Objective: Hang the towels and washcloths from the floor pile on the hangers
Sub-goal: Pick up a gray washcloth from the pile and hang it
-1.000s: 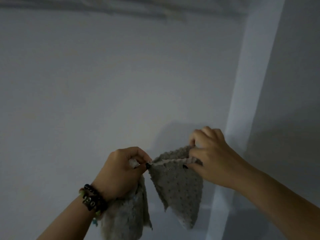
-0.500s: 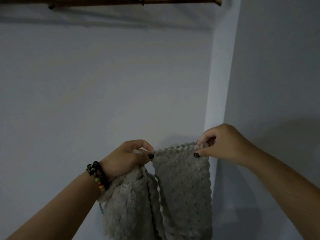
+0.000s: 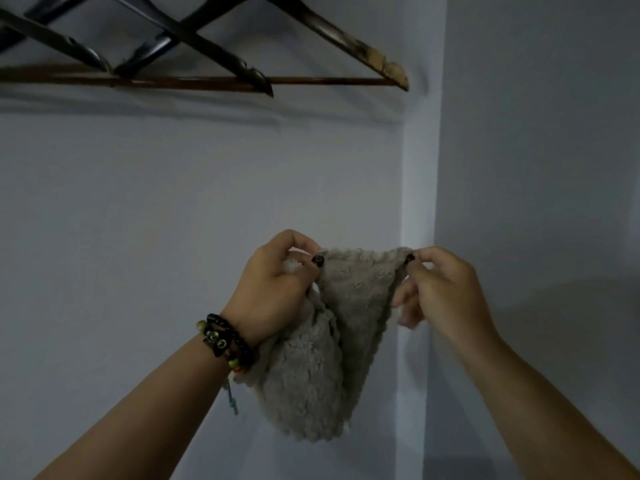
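A small beige fluffy washcloth [image 3: 353, 299] hangs between my two hands in front of a pale wall. My left hand [image 3: 277, 289], with beaded bracelets at the wrist, pinches its top left corner and also holds more bunched beige cloth [image 3: 304, 382] that droops below the palm. My right hand [image 3: 440, 285] pinches the top right corner between thumb and forefinger. Dark wooden hangers [image 3: 194, 39] hang overhead at the upper left, their brown bottom bar [image 3: 311, 80] well above the cloth. The floor pile is out of view.
A wall corner [image 3: 419, 202] runs vertically just behind my right hand, with a second wall to the right. The hangers overlap one another; the rightmost one has a worn, pale tip [image 3: 388, 65].
The view has tilted upward, bringing the hangers fully into sight. Both hands keep their pinch on the washcloth's top edge, which now sags a little between them.
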